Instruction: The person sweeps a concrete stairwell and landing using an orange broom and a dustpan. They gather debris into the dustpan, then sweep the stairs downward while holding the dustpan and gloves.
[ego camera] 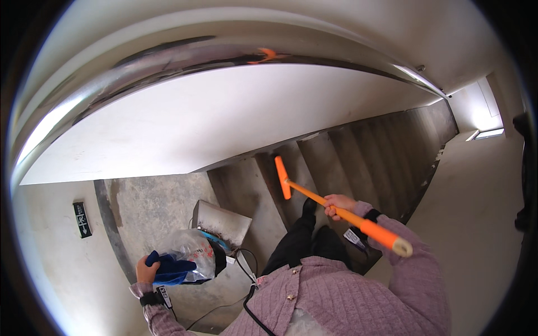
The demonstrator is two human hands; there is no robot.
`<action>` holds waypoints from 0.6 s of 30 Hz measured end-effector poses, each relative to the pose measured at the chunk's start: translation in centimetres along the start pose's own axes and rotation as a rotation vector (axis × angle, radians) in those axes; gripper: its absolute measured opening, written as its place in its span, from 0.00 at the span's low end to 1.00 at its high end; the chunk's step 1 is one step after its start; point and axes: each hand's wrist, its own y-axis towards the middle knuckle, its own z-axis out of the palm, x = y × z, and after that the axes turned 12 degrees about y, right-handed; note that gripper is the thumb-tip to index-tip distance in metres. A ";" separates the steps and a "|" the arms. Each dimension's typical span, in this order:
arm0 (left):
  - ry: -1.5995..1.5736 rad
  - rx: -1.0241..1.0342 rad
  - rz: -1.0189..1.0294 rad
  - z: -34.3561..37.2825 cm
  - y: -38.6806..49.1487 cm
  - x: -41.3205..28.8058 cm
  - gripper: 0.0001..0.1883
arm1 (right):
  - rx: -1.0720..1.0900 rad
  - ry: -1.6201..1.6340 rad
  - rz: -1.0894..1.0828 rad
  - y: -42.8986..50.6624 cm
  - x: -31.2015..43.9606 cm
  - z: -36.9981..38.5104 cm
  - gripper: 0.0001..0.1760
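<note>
My right hand (339,206) grips the shaft of an orange T-headed cleaning tool (309,194). Its flat orange head (282,178) hangs over the stairs, and the thicker end of the handle points back past my forearm. Whether the head carries bristles or a rubber blade cannot be made out. At lower left, my left hand (147,269) holds a folded dark blue cloth (170,269). Right beside the cloth is a clear plastic bag (189,245) with red printing and something black behind it. A metal dustpan-like container (222,220) lies beyond the bag, with a light blue item (215,239) at its edge.
Concrete steps (328,161) run from the landing (147,210) toward the upper right. A white parapet wall (235,113) topped by a shiny metal handrail (197,56) borders them. An exit sign (82,219) is on the left wall. Cables (248,264) hang near my waist.
</note>
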 end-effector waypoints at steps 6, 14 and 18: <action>0.021 0.052 0.005 -0.5 0.0 -0.7 0.17 | 0.054 0.090 0.028 4.7 4.1 -3.1 0.05; 0.118 0.013 -0.059 0.2 -0.1 0.0 0.20 | -0.143 -0.065 -0.241 0.0 5.3 -5.5 0.07; 0.043 -0.013 0.017 -0.1 -0.5 -0.8 0.17 | -0.270 -0.239 -0.204 -2.2 2.4 -4.3 0.20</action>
